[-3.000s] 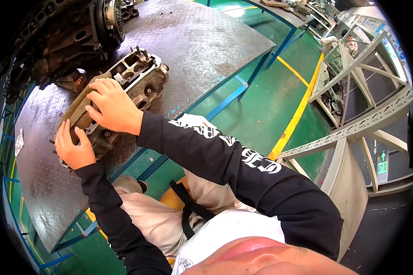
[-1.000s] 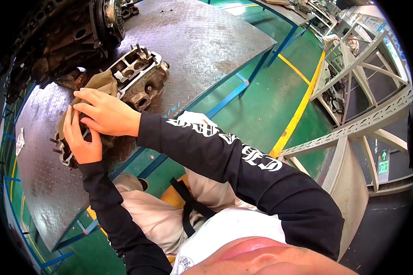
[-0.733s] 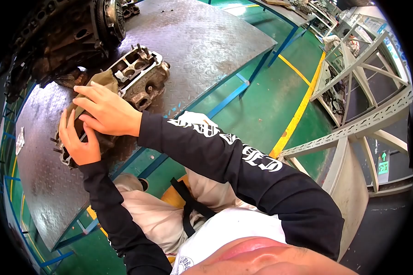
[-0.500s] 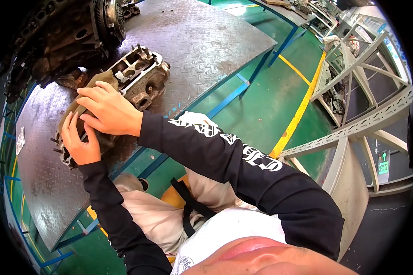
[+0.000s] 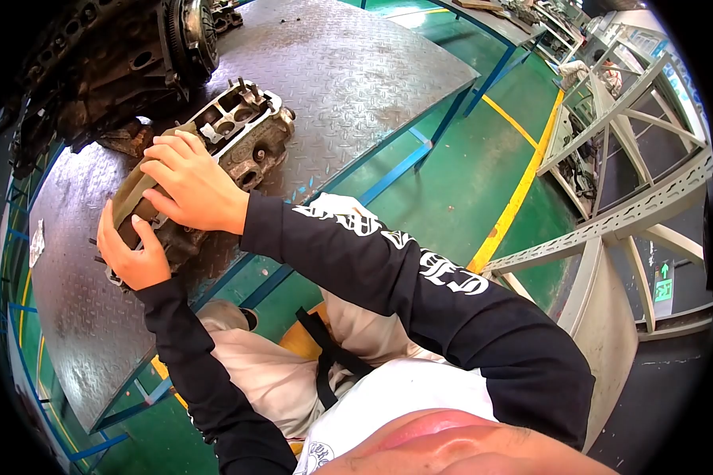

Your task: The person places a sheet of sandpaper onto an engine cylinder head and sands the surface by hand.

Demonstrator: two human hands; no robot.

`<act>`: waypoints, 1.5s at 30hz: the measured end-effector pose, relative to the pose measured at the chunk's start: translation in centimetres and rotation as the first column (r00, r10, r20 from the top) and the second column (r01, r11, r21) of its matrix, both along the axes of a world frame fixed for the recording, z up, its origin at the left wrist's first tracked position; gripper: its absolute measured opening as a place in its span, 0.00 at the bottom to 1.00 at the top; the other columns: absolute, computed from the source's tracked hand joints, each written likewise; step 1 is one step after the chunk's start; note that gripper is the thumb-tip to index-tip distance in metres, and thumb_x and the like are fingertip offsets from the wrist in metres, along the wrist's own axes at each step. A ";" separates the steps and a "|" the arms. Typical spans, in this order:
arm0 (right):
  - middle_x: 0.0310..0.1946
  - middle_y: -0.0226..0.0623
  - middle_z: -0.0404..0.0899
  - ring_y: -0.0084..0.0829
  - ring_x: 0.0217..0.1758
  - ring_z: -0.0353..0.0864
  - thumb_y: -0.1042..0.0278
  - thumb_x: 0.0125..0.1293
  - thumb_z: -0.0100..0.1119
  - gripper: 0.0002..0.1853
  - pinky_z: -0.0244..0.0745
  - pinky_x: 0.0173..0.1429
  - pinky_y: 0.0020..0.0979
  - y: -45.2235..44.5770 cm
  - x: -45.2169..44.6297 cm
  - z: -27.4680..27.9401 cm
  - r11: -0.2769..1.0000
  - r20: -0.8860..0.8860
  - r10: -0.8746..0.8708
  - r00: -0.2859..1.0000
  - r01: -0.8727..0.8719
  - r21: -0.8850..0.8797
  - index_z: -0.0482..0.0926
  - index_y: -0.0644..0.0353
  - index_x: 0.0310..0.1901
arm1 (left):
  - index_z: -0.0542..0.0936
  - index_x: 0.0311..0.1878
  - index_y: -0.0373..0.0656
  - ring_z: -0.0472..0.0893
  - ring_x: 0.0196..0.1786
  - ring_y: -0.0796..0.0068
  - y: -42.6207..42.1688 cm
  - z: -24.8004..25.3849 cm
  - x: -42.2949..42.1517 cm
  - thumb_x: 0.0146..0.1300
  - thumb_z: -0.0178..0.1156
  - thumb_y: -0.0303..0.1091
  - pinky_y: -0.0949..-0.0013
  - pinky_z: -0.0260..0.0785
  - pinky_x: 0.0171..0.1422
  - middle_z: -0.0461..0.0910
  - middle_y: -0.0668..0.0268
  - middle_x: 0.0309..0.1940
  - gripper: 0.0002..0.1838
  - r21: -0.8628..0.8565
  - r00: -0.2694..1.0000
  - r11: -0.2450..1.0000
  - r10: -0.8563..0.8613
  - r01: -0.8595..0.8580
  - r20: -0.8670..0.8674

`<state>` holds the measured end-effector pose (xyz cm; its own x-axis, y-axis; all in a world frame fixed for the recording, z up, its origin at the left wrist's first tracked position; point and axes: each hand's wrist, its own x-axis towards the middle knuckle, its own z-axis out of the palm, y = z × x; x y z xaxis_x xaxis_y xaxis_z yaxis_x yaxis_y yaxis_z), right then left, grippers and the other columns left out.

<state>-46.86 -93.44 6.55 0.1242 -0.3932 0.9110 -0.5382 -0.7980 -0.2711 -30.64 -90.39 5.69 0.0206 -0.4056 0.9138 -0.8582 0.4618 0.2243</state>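
Note:
A metal engine part with round bores and studs (image 5: 255,152), like a cylinder head, lies at a slant on the metal table (image 5: 356,87). Across its left part runs a brown, flexible sheet (image 5: 131,192), cloth or abrasive paper; which, I cannot tell. My right hand (image 5: 194,184) presses bent fingers over the sheet's upper end, thumb below them. At the lower end, my left hand (image 5: 137,255) has its fingers along the outer edge and its thumb on the inner side. Both hands hold the sheet against the part. Their palms hide some of the part beneath.
A large dark engine assembly (image 5: 95,87) stands at the table's upper left. A crumpled whitish scrap (image 5: 37,243) lies near the left edge. Right of the table are a yellow floor line (image 5: 523,186) and a pale metal frame (image 5: 610,229). Another person (image 5: 610,75) is far off, upper right.
The sheet, earlier bunched upward, now lies stretched along the part. My right hand has shifted slightly up and right, my left slightly down and left, so they are farther apart.

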 end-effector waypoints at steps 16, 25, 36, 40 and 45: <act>0.50 0.44 0.79 0.46 0.66 0.72 0.61 0.63 0.65 0.18 0.61 0.74 0.50 -0.9 -0.3 -0.5 0.993 -0.040 -0.116 0.992 0.117 0.021 0.81 0.68 0.47 | 0.81 0.60 0.39 0.76 0.66 0.54 -1.1 -1.0 1.7 0.69 0.59 0.34 0.52 0.63 0.72 0.81 0.57 0.62 0.18 0.080 0.985 0.989 0.115 -0.126 0.131; 0.51 0.44 0.79 0.46 0.64 0.73 0.60 0.62 0.66 0.19 0.62 0.73 0.49 -0.7 -0.4 -0.4 0.992 0.004 -0.126 0.992 0.126 -0.006 0.81 0.67 0.49 | 0.83 0.58 0.39 0.75 0.67 0.54 -0.8 -1.0 1.0 0.70 0.59 0.36 0.51 0.63 0.73 0.78 0.56 0.65 0.17 0.076 0.991 0.989 0.123 -0.127 0.049; 0.49 0.44 0.80 0.45 0.57 0.76 0.60 0.62 0.65 0.24 0.62 0.72 0.48 -0.5 -0.1 -0.1 1.000 0.044 -0.014 0.999 0.015 -0.015 0.78 0.64 0.56 | 0.77 0.67 0.42 0.76 0.66 0.54 -0.5 -0.9 0.7 0.72 0.57 0.37 0.51 0.61 0.75 0.81 0.61 0.64 0.22 0.087 0.992 0.991 0.100 -0.107 0.080; 0.50 0.42 0.81 0.42 0.57 0.78 0.60 0.63 0.65 0.24 0.63 0.72 0.47 -0.4 -0.2 -0.3 0.997 0.015 0.070 0.997 -0.070 0.017 0.77 0.64 0.57 | 0.76 0.68 0.43 0.77 0.65 0.53 -0.3 -0.8 0.4 0.72 0.57 0.36 0.51 0.61 0.75 0.80 0.59 0.64 0.23 0.122 0.991 0.990 0.053 -0.068 0.121; 0.54 0.43 0.80 0.41 0.60 0.78 0.59 0.64 0.65 0.23 0.62 0.73 0.47 -0.2 -0.3 0.2 0.995 0.008 0.100 0.995 -0.100 0.001 0.77 0.64 0.57 | 0.74 0.70 0.41 0.76 0.67 0.52 0.0 -0.6 -0.2 0.72 0.59 0.34 0.50 0.61 0.75 0.78 0.56 0.66 0.25 0.085 0.999 0.996 0.020 -0.024 0.048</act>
<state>-47.18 -93.65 6.78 0.1557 -0.3806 0.9115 -0.4540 -0.8471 -0.2762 -30.82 -90.41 5.13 -0.0113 -0.4824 0.8759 -0.8784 0.4234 0.2218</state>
